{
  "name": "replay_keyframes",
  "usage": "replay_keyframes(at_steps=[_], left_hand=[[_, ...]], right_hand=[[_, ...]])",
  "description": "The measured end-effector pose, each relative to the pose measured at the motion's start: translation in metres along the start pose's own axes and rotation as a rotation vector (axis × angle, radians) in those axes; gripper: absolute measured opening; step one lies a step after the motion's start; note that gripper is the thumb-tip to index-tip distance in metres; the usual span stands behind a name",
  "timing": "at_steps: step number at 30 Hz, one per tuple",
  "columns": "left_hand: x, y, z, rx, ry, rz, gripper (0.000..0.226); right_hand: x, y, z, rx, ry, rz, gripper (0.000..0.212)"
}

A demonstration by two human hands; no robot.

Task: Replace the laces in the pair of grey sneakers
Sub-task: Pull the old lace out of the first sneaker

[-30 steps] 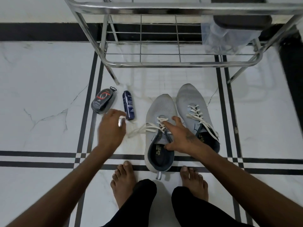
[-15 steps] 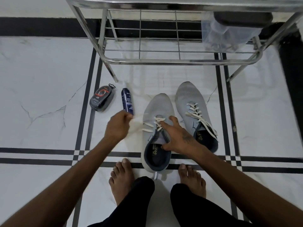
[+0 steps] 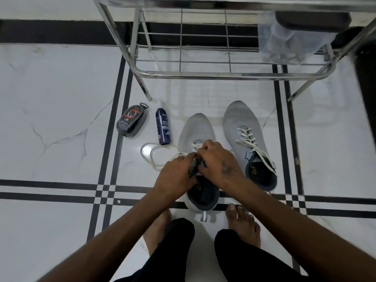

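Grey sneakers side by side on tiled floor | both hands, left and right, pinch white lace at nearer shoe's eyelets | cleaner can beside

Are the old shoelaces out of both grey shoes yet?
Not yet. The left sneaker is partly unlaced: a loose loop of white lace lies on the floor beside it, with a few crossings left. Both the left hand and right hand are working at its eyelets now. The right sneaker remains fully laced, and no new laces are in view.
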State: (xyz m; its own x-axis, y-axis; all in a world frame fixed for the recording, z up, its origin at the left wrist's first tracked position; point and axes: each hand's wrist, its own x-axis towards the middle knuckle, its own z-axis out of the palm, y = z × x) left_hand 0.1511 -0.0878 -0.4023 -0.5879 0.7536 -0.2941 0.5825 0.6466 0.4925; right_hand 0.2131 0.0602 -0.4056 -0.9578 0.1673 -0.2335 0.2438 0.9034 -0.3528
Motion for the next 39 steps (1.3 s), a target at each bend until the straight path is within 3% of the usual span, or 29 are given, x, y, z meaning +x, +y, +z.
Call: replay_keyframes(at_steps=[6,7,9,11,12,15,17,19,21,23,27,29,31,33,35,39], left_hand=[[-0.013,-0.007,-0.003,-0.165,0.066,-0.018,0.059],[-0.015,-0.01,-0.005,-0.215,0.076,-0.054,0.061],[-0.017,-0.017,-0.009,-0.306,0.081,-0.138,0.066],[-0.017,-0.018,-0.01,-0.365,0.071,-0.194,0.069],[-0.017,-0.016,-0.01,-0.368,0.06,-0.201,0.071],[-0.012,-0.011,-0.008,-0.335,0.058,-0.169,0.075],[-0.01,-0.01,-0.007,-0.325,0.07,-0.166,0.076],[-0.011,-0.012,-0.008,-0.341,0.063,-0.201,0.077],[-0.013,-0.015,-0.006,-0.387,0.055,-0.252,0.078],[-0.014,-0.018,-0.006,-0.397,0.07,-0.271,0.078],[-0.018,-0.024,-0.004,-0.381,0.068,-0.284,0.079],[-0.019,-0.021,-0.004,-0.347,0.073,-0.264,0.08],[-0.018,-0.019,-0.003,-0.321,0.073,-0.22,0.08],[-0.016,-0.017,-0.004,-0.3,0.065,-0.185,0.081],[-0.016,-0.017,-0.006,-0.284,0.06,-0.181,0.08],[-0.019,-0.018,-0.007,-0.332,0.051,-0.242,0.076]], right_hand=[[0.008,0.003,0.0,-0.038,0.043,-0.068,0.01],[0.008,0.006,-0.004,0.058,0.113,0.047,0.004],[0.012,0.02,-0.017,0.425,0.233,0.464,0.009],[0.013,0.032,-0.024,0.802,0.19,0.734,0.005],[0.011,0.032,-0.024,0.826,0.129,0.753,0.005],[0.003,0.015,-0.021,0.427,0.135,0.433,0.029],[0.003,0.0,-0.018,0.101,0.143,0.085,0.03],[0.007,-0.007,-0.011,-0.093,0.04,-0.082,0.026],[0.012,-0.008,-0.011,-0.173,-0.034,-0.123,0.021],[0.013,-0.001,-0.016,-0.116,-0.003,-0.06,0.012],[0.01,0.049,-0.055,0.406,0.386,0.567,0.013],[0.004,0.059,-0.064,0.41,0.33,0.637,0.009],[0.0,0.041,-0.055,0.287,0.239,0.423,0.031],[-0.001,0.013,-0.038,0.172,0.093,0.133,0.04],[0.005,-0.004,-0.02,0.013,-0.085,-0.075,0.031],[0.017,-0.002,-0.021,-0.202,-0.107,-0.197,0.008]])
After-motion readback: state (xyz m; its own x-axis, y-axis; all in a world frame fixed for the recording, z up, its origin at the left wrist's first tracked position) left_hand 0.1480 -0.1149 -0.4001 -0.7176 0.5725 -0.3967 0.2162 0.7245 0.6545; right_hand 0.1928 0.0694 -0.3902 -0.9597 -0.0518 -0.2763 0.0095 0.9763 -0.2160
